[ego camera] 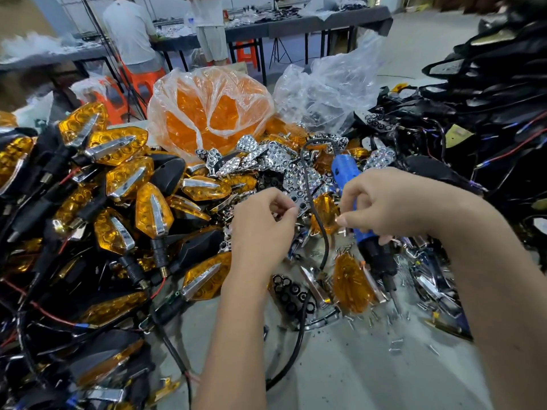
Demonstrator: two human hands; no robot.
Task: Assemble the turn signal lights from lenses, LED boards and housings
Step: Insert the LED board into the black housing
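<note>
Two bare forearms enter from the lower edge. Left of the left hand [262, 223] lies a heap of assembled turn signal lights [124, 184] with amber lenses and black housings. Its curled fingers pinch something small, too small to identify. Beyond both hands, chrome reflectors [266, 158] pile before a bag of amber lenses [207, 113]. A black cable [313, 208] crosses between the hands. The right hand [393, 205] grips a blue electric screwdriver [352, 184], partly hiding it. Loose screws [393, 321] scatter below.
</note>
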